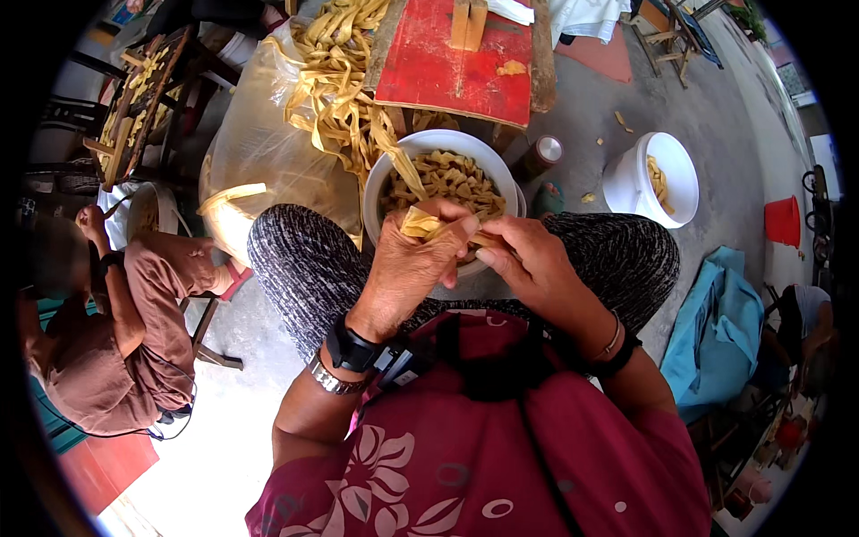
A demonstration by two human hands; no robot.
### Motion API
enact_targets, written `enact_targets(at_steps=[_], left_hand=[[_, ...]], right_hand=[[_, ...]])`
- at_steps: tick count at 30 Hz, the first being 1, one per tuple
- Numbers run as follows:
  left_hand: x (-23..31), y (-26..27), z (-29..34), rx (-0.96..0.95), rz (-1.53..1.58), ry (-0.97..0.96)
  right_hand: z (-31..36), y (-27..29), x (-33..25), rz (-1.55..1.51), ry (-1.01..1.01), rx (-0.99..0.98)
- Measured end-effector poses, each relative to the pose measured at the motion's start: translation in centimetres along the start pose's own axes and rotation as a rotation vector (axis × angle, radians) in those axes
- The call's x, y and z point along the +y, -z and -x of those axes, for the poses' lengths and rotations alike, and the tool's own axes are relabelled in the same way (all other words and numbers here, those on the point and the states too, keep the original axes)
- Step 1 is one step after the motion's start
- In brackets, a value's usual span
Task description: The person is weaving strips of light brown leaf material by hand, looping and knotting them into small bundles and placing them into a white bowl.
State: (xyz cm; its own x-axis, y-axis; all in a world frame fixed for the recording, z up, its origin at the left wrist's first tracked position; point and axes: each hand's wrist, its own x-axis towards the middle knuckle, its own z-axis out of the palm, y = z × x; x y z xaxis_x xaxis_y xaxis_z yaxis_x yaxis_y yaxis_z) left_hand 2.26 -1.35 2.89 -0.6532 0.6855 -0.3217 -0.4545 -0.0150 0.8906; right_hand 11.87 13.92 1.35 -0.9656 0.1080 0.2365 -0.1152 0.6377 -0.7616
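Between my knees stands a white bucket (372,201) holding many small tan folded pieces (456,179). Over its mouth my two hands meet. My left hand (398,268) is closed around a pale yellow strip (419,224), whose folded end sticks out above the fingers. My right hand (541,273) pinches close beside it, thumb against forefinger, on what looks like the same strip's other end; the fingers partly hide it. One long yellow strip (403,166) hangs over the bucket's far left rim, apart from my hands.
A heap of long strips (331,80) lies on a clear plastic bag (268,143), beside a red board (438,63) with a wooden block (468,25). Right are a can (541,154), a second white bucket (626,183) and blue cloth (716,322). A person (116,322) sits left.
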Motion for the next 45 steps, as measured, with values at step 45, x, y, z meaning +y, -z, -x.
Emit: enact_targets(at_steps=[45], left_hand=[[-4.2, 4.8, -6.3, -0.003, -0.586, 0.153]], right_hand=[[-6.0, 5.1, -2.2, -0.439, -0.151, -0.115]])
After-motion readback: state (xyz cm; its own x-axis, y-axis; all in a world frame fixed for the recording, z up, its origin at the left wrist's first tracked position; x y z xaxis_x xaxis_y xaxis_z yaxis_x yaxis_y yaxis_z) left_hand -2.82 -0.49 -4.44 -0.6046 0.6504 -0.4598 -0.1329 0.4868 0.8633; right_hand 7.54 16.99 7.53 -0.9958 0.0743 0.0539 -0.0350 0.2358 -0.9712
